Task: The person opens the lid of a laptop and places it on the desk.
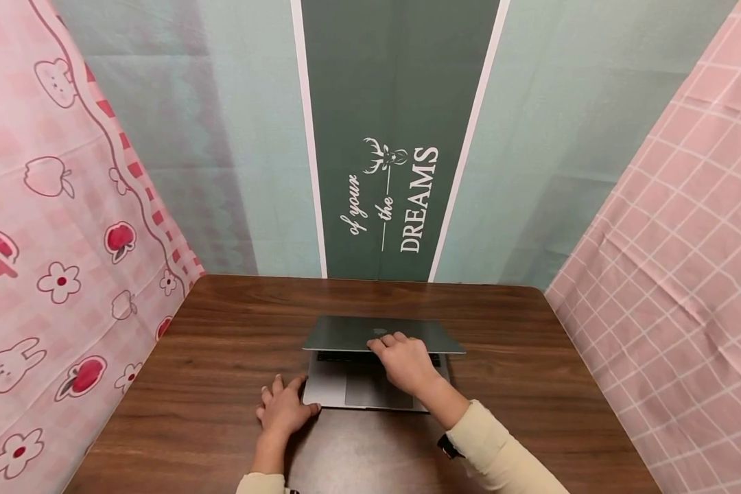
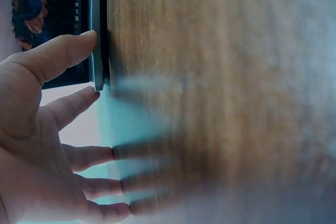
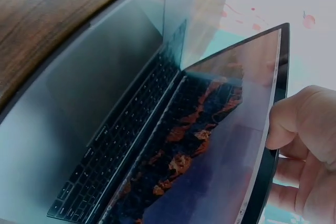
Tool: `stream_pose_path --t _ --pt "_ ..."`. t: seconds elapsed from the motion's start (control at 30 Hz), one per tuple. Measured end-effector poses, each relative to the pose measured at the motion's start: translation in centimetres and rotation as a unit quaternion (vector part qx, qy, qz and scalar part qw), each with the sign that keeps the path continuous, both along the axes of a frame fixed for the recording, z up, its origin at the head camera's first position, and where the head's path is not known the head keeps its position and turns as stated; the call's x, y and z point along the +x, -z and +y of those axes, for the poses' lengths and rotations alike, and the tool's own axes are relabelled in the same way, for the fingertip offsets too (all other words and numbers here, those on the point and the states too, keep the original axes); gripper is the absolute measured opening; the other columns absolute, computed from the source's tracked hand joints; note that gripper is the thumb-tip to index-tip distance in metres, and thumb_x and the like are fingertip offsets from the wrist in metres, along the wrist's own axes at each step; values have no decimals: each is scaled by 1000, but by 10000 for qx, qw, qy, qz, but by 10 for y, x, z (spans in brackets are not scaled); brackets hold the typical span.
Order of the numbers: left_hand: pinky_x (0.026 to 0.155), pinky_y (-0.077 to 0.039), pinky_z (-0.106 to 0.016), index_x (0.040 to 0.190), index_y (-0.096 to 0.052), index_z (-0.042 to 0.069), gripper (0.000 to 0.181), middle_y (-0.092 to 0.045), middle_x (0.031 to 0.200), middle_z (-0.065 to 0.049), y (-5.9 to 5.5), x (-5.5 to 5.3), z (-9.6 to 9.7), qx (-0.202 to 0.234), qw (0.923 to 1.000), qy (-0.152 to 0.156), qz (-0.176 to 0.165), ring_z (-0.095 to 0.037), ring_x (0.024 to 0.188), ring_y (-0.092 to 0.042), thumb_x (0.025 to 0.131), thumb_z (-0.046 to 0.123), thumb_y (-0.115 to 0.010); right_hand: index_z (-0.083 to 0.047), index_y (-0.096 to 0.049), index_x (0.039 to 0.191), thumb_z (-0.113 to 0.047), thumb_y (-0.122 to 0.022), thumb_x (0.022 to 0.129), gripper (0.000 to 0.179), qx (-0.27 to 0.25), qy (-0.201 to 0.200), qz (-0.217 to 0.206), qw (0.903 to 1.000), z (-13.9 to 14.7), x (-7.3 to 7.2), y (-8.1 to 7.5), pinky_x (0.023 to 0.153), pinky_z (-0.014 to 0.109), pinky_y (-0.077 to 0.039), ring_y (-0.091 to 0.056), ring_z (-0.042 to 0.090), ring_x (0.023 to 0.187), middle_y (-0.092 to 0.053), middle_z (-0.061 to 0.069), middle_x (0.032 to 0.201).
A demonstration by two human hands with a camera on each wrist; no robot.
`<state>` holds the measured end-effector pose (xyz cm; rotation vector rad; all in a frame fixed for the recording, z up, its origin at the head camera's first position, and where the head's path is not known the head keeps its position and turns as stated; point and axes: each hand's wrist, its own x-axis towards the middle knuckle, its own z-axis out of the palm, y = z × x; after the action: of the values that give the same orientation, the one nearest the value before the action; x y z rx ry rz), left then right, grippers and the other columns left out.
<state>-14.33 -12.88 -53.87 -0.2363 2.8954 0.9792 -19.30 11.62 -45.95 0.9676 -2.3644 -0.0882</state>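
A grey laptop (image 1: 326, 385) sits partly unfolded on the wooden table, its lid (image 1: 339, 333) tilted forward over the keyboard. My right hand (image 1: 404, 362) grips the lid's upper edge near its middle. In the right wrist view the thumb of that hand (image 3: 310, 145) lies at the screen's border, with the other fingers behind the lid. The screen (image 3: 194, 156) is lit with a dark and orange picture. At the laptop's front left corner, my left hand (image 1: 282, 406) has its fingers spread; its thumb (image 2: 68, 51) touches the front edge and the index fingertip is right at the corner.
The brown table (image 1: 531, 384) extends around the laptop on all sides. A teal and green cloth (image 1: 395, 82) hangs behind it. Pink patterned cloth (image 1: 55, 226) hangs on the left and pink checked cloth (image 1: 685, 261) on the right.
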Motion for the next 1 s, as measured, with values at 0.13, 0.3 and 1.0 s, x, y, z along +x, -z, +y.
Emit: stream_pose_path --t 0.13,0.3,1.0 --pt "83 -20 -72 127 -56 10 68 -23 139 -37 0 0 0 -23 10000 5 -37 -62 122 -13 67 31 -79 -16 -69 102 -4 -64 79 25 -112 4 -35 9999 0 -4 -1 50 31 -48 -61 19 75 -67 2 91" --pt "83 -21 -72 127 -56 10 68 -24 138 -37 -1 0 0 -50 10000 -3 -45 -62 122 -14 67 31 -79 -16 -69 104 -3 -65 80 27 -267 87 -141 9995 2 -8 -3 52 32 -47 -61 20 80 -67 1 95" --pt "85 -15 -76 128 -56 10 68 -22 139 -38 0 -1 2 19 10000 20 -38 -63 122 -11 67 29 -78 -11 -67 100 5 -57 78 30 -1018 78 783 9917 6 -40 -8 56 38 -44 -61 25 74 -68 6 88"
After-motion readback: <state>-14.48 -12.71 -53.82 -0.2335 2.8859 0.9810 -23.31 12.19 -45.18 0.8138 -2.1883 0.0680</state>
